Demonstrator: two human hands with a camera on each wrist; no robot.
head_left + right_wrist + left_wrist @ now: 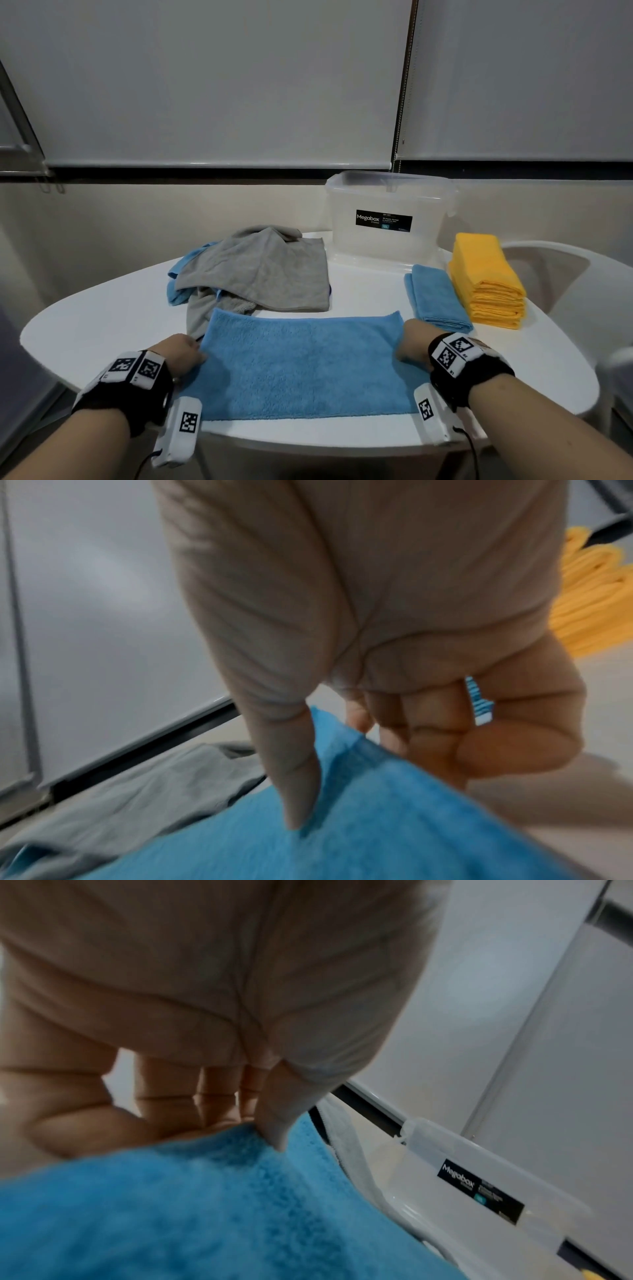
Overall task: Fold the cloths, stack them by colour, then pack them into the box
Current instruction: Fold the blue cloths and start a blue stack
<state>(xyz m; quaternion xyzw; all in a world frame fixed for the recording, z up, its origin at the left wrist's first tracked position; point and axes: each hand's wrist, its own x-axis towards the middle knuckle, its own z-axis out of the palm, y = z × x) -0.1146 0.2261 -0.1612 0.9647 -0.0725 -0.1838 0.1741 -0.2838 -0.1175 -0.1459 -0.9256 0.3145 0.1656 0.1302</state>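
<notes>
I was mid-fold: my left hand (pixel 181 356) and right hand (pixel 412 342) each pinched an end of the blue cloth (pixel 305 366) stretched flat between my fingers; next, probably bring the ends together evenly.

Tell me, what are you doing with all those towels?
I'm folding cloths. My left hand and right hand each pinch an end of a blue cloth spread on the table. One folded blue cloth and a yellow stack are done; the grey pile and clear box wait.
</notes>
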